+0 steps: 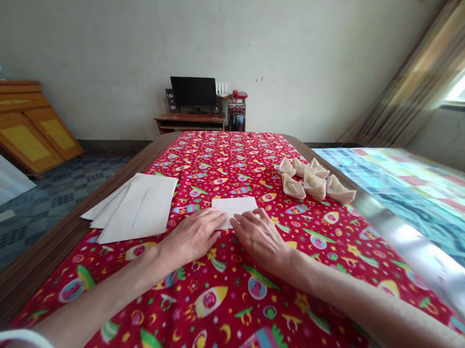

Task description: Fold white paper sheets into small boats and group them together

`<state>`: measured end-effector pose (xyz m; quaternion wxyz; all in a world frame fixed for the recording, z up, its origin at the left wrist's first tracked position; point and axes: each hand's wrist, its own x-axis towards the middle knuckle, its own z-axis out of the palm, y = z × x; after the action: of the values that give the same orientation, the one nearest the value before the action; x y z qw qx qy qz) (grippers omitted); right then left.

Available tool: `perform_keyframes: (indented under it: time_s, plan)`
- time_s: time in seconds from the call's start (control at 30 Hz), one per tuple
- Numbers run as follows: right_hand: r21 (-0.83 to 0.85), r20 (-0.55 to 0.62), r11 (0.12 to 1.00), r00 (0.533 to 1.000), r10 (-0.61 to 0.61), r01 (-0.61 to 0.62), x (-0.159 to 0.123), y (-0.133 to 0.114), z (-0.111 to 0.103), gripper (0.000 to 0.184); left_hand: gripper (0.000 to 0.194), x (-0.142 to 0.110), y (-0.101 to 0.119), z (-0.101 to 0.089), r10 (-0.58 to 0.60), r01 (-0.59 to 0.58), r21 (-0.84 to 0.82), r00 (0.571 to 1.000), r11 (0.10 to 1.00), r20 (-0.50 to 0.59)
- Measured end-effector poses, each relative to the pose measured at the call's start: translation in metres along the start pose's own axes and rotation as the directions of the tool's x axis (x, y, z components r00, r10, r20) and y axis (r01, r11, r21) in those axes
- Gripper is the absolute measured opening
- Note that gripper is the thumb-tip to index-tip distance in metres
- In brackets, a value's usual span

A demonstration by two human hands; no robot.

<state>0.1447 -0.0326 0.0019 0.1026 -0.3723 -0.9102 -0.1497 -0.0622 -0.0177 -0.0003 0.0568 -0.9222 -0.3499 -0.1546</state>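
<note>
A small white rectangle of paper [234, 205] lies on the red patterned tablecloth in front of me. It looks like a folded sheet, though its near edge is hidden by my fingers. My left hand [196, 232] grips its left end, fingers bent and close together. At the near right corner, my right hand [259, 237] holds the paper with curled fingers pressed down on it. To the left lies a fanned stack of white paper sheets [140, 207]. Several folded paper boat-like shapes [314, 182], nested in piles, stand on the right.
The red tablecloth [209, 331] covers a long table with a dark wooden edge [22, 263]. Beyond it, a monitor [194, 93] and speakers stand on a low desk. A wooden cabinet [35, 132] is at left; a bed with a colourful cover [404, 186] is at right.
</note>
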Motion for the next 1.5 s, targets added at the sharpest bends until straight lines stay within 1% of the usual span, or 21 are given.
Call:
perform_keyframes:
  time_s: [0.1, 0.2, 0.3, 0.37, 0.47, 0.57, 0.63, 0.7, 0.77, 0.8, 0.87, 0.9, 0.93, 0.97, 1.1, 1.17, 1.2, 1.27, 1.37, 1.43, 1.5]
  plan:
    - [-0.066, 0.024, 0.997, 0.999, -0.046, 0.047, 0.013, -0.008, 0.003, 0.019, 0.046, 0.008, -0.001, 0.003, -0.049, 0.049, 0.002, 0.996, 0.999, 0.078]
    - [-0.094, 0.035, 0.993, 0.997, -0.067, 0.070, 0.018, -0.009, 0.004, 0.020, 0.051, 0.010, -0.004, 0.007, -0.093, 0.097, -0.040, 0.992, 0.995, 0.085]
    - [-0.085, 0.033, 0.994, 0.997, -0.065, 0.068, 0.018, -0.008, 0.004, 0.018, 0.050, 0.009, -0.007, 0.014, -0.121, 0.122, -0.072, 0.993, 0.990, 0.016]
    - [-0.082, 0.009, 0.996, 0.999, -0.045, 0.046, 0.018, -0.007, 0.005, 0.016, 0.050, 0.009, -0.008, 0.018, -0.126, 0.121, -0.099, 0.991, 0.988, -0.046]
    - [-0.090, -0.042, 0.996, 0.999, -0.010, 0.006, 0.017, -0.004, 0.006, 0.014, 0.046, 0.010, -0.009, 0.021, -0.116, 0.099, -0.148, 0.987, 0.984, -0.109]
    - [-0.065, -0.088, 0.998, 0.996, 0.020, -0.026, 0.012, 0.003, 0.006, 0.013, 0.041, 0.011, -0.016, 0.021, -0.089, 0.071, -0.127, 0.985, 0.989, -0.148]
    - [0.016, -0.145, 0.999, 0.989, 0.034, -0.032, 0.005, 0.008, 0.005, 0.014, 0.042, 0.010, -0.023, 0.020, -0.072, 0.057, -0.089, 0.980, 0.994, -0.185]
    - [0.179, -0.246, 0.984, 0.968, 0.051, -0.007, -0.003, 0.015, 0.006, 0.017, 0.041, 0.008, -0.028, 0.017, -0.046, 0.029, -0.075, 0.974, 0.997, -0.223]
    - [0.395, -0.323, 0.918, 0.939, 0.114, 0.025, -0.010, 0.021, 0.008, 0.016, 0.037, 0.004, -0.028, 0.013, 0.004, -0.029, -0.098, 0.970, 0.995, -0.241]
    - [0.497, -0.331, 0.867, 0.930, 0.161, 0.027, -0.014, 0.024, 0.009, 0.015, 0.034, 0.003, -0.026, 0.011, 0.032, -0.063, -0.117, 0.968, 0.991, -0.249]
    - [0.645, -0.288, 0.765, 0.925, 0.248, -0.005, -0.021, 0.030, 0.013, 0.013, 0.031, -0.001, -0.020, 0.007, 0.070, -0.113, -0.156, 0.965, 0.981, -0.253]
    - [0.679, -0.255, 0.733, 0.929, 0.268, -0.025, -0.024, 0.033, 0.016, 0.013, 0.031, -0.002, -0.016, 0.005, 0.077, -0.122, -0.167, 0.965, 0.978, -0.250]
    - [0.691, -0.232, 0.722, 0.935, 0.269, -0.037, -0.027, 0.035, 0.018, 0.013, 0.031, -0.003, -0.012, 0.004, 0.081, -0.126, -0.172, 0.966, 0.977, -0.245]
    - [0.684, -0.217, 0.729, 0.943, 0.251, -0.037, -0.030, 0.037, 0.020, 0.014, 0.031, -0.004, -0.008, 0.003, 0.083, -0.126, -0.171, 0.968, 0.977, -0.238]
    - [0.579, -0.219, 0.815, 0.967, 0.130, 0.022, -0.034, 0.042, 0.022, 0.017, 0.031, -0.005, 0.001, 0.003, 0.087, -0.123, -0.175, 0.975, 0.977, -0.202]
    - [0.567, -0.206, 0.824, 0.972, 0.114, 0.023, -0.034, 0.043, 0.020, 0.016, 0.025, -0.005, 0.002, 0.005, 0.067, -0.107, -0.194, 0.978, 0.975, -0.200]
    - [0.576, -0.192, 0.818, 0.973, 0.127, 0.008, -0.034, 0.042, 0.019, 0.015, 0.021, -0.005, 0.002, 0.006, 0.055, -0.097, -0.208, 0.979, 0.973, -0.198]
    - [0.602, -0.155, 0.797, 0.971, 0.180, -0.052, -0.033, 0.042, 0.016, 0.014, 0.017, -0.005, 0.001, 0.011, 0.012, -0.065, -0.252, 0.979, 0.966, -0.205]
    - [0.607, -0.072, 0.772, 0.955, 0.287, -0.186, -0.031, 0.041, 0.013, 0.013, 0.016, -0.002, -0.002, 0.019, -0.119, 0.038, -0.347, 0.969, 0.937, -0.217]
    - [0.581, -0.014, 0.762, 0.933, 0.359, -0.284, -0.028, 0.041, 0.014, 0.014, 0.015, 0.001, -0.005, 0.022, -0.202, 0.115, -0.394, 0.961, 0.912, -0.188]
    - [0.546, 0.026, 0.755, 0.908, 0.418, -0.363, -0.025, 0.041, 0.015, 0.017, 0.021, 0.004, -0.007, 0.022, -0.255, 0.177, -0.406, 0.956, 0.897, -0.147]
